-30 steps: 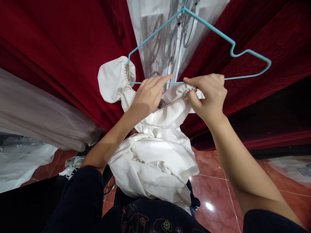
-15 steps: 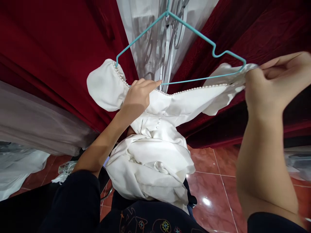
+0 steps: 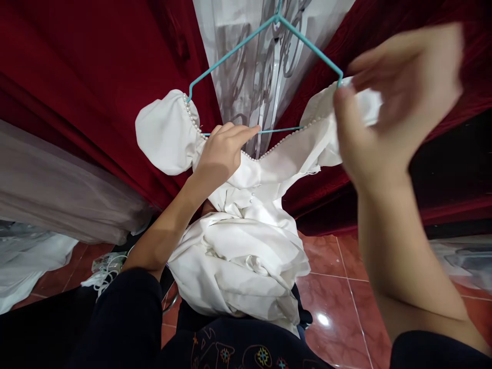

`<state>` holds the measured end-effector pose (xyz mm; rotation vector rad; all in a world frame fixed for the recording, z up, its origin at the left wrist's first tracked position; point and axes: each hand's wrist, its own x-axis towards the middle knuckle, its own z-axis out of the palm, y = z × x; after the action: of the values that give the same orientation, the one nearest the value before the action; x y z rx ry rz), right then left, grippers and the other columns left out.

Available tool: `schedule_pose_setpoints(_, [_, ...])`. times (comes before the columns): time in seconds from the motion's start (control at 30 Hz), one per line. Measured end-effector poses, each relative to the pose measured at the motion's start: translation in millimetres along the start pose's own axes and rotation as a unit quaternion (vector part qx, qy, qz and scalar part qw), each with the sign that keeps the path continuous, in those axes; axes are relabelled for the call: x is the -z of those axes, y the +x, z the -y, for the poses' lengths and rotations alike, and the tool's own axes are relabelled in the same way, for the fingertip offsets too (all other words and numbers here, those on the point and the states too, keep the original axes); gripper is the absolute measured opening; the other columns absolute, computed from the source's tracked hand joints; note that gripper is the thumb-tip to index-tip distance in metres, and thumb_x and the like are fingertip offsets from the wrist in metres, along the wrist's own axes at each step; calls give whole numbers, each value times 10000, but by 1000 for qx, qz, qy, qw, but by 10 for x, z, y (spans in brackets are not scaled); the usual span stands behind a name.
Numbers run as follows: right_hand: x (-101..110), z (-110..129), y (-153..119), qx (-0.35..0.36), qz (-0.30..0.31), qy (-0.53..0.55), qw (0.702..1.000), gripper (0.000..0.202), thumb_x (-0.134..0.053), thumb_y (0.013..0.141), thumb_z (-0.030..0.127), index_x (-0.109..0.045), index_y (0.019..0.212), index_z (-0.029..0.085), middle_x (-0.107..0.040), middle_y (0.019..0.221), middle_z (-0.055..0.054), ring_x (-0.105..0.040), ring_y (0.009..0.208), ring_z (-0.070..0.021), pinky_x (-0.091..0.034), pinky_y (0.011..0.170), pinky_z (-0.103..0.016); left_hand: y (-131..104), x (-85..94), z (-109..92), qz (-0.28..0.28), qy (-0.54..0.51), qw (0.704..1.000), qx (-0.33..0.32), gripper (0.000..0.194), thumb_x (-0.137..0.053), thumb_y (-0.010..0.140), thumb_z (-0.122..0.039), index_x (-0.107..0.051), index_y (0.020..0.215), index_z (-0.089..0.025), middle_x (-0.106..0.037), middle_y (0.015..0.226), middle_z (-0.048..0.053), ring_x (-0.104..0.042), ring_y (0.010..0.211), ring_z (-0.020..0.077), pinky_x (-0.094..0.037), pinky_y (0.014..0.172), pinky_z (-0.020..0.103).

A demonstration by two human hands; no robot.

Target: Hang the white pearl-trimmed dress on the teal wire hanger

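Observation:
A white dress (image 3: 246, 171) with puffed sleeves and a pearl-trimmed neckline hangs on a turquoise hanger (image 3: 234, 50). My left hand (image 3: 223, 151) is closed over the dress's neckline and the hanger's lower bar. Its fingers hide part of both. At the hanger's right shoulder, my right hand (image 3: 392, 102) is blurred, its thumb and fingertips drawn together at the edge of the right sleeve (image 3: 323, 102). The left sleeve (image 3: 165, 133) sits at the hanger's other end. Below, the bunched skirt (image 3: 238, 261) rests on my lap.
Dark red curtains (image 3: 107, 66) hang on both sides, with white fabric and several pale hangers (image 3: 274, 66) between them. Reddish floor tiles (image 3: 330, 292) lie below right. White cords (image 3: 109, 274) and a clear packet lie on a black surface at left.
My right hand has moved left and up, bringing the right sleeve inward over the hanger's right end. The sleeve is less stretched. My left hand stays nearly in place.

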<state>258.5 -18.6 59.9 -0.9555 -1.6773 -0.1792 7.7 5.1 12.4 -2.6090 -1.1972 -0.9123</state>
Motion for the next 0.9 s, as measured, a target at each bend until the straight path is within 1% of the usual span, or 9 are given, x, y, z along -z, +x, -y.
schedule_pose_setpoints(0.07, [-214, 1, -251, 72, 85, -2, 994, 195, -569, 1005, 340, -652, 1133, 219, -686, 1160, -110, -641, 1146, -250, -535, 989, -440, -13, 4, -33, 0, -5, 1000, -1, 619, -417, 909, 50, -690, 1411, -188, -758, 1270, 49, -667, 1074, 248, -529, 972, 426])
schedule_pose_setpoints(0.13, [-455, -65, -477, 76, 141, -24, 987, 301, -538, 1002, 350, -629, 1254, 213, -683, 1191, -116, -639, 1130, -270, -531, 970, -464, -39, -16, -62, -6, -14, 1000, -5, 580, -426, 938, 28, -687, 1405, -197, -755, 1273, 46, -667, 1109, 248, -529, 996, 433])
schedule_pose_setpoints(0.23, [-740, -169, -684, 62, 85, -81, 991, 309, -503, 1000, 321, -648, 1252, 217, -702, 1089, -81, -630, 1031, -258, -490, 967, -475, -115, -61, -68, -66, -18, 998, -13, 509, -427, 976, 3, -719, 1325, -226, -755, 1248, 33, -637, 1221, 246, -515, 1076, 450])
schedule_pose_setpoints(0.37, [-872, -134, -749, 53, 1, -60, 997, 274, -484, 996, 249, -676, 1191, 234, -719, 1078, -52, -643, 1002, -225, -463, 956, -443, -233, 12, 46, -257, 42, 965, 33, 397, -462, 1008, -36, -746, 1141, -280, -701, 1230, 36, -562, 1305, 262, -472, 1150, 491])
schedule_pose_setpoints(0.43, [-883, -60, -759, 63, -25, -40, 997, 264, -476, 991, 220, -687, 1150, 233, -722, 1051, -41, -652, 993, -214, -460, 943, -430, -244, 123, 161, -354, 73, 931, 57, 351, -603, 938, -41, -743, 1155, -279, -658, 1229, 61, -563, 1257, 282, -469, 1132, 504])
schedule_pose_setpoints(0.5, [-893, 19, -776, 58, -39, -27, 997, 258, -485, 989, 208, -691, 1142, 231, -723, 1049, -39, -656, 996, -210, -461, 939, -426, -211, 247, 301, -405, 72, 910, 61, 474, -701, 809, 20, -730, 1194, -254, -650, 1197, 69, -591, 1175, 275, -491, 1076, 474])
schedule_pose_setpoints(0.67, [-929, 149, -806, 20, -49, -4, 999, 233, -499, 1000, 212, -686, 1137, 233, -721, 1056, -40, -658, 1022, -212, -447, 985, -446, -95, 534, 586, -405, -24, 909, 98, 457, -570, 807, 128, -635, 1110, -208, -694, 1052, -8, -705, 993, 161, -550, 923, 326])
schedule_pose_setpoints(0.8, [-918, 168, -741, -8, -60, 35, 998, 144, -555, 1032, 265, -694, 1011, 234, -725, 960, -18, -652, 942, -198, -434, 982, -442, -113, 746, 684, -385, -3, 906, 178, 318, -659, 814, 28, -614, 1043, -188, -701, 933, -47, -715, 897, 107, -559, 717, 263])
schedule_pose_setpoints(0.9, [-896, 152, -671, -47, -64, 31, 996, 169, -663, 1007, 364, -693, 899, 237, -721, 873, 0, -624, 869, -196, -431, 939, -427, -208, 781, 797, -391, 30, 887, 243, 229, -674, 863, -59, -595, 1024, -201, -678, 897, -49, -697, 854, 93, -554, 678, 278])
